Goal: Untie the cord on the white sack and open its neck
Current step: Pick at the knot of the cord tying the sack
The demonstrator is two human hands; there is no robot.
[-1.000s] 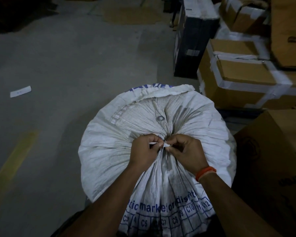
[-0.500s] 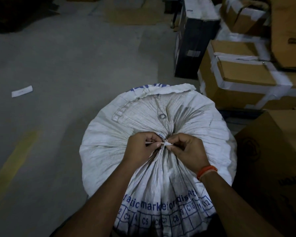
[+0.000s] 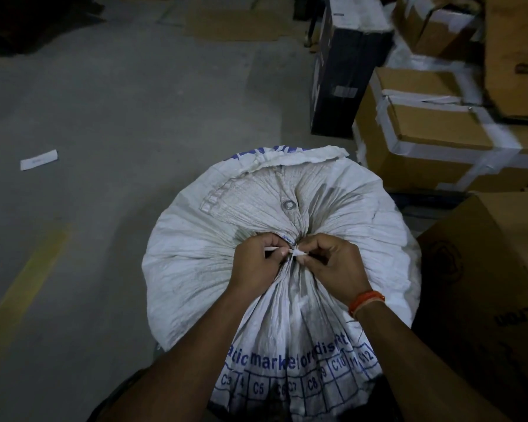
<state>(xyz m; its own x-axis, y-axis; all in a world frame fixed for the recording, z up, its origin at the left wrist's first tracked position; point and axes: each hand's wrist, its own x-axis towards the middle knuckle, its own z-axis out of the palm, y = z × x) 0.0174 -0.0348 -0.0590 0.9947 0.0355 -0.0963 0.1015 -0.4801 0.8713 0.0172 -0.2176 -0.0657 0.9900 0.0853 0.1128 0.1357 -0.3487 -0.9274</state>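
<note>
While my left hand [image 3: 256,263] and right hand [image 3: 333,263] pinch the thin white cord [image 3: 296,253] cinching the white woven plastic sack [image 3: 226,239], pulling outward could tighten the knot.

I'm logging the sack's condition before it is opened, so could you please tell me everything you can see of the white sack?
The white sack looks like woven plastic, bulging full, standing on the grey floor. Its neck is gathered tight, fabric pleating outward, and a thin white cord ties it. The left hand and right hand pinch the cord at the knot. A metal eyelet shows beyond the knot. Blue lettering and a grid of C-numbered boxes run along the near flap; the far hem is folded over.
</note>
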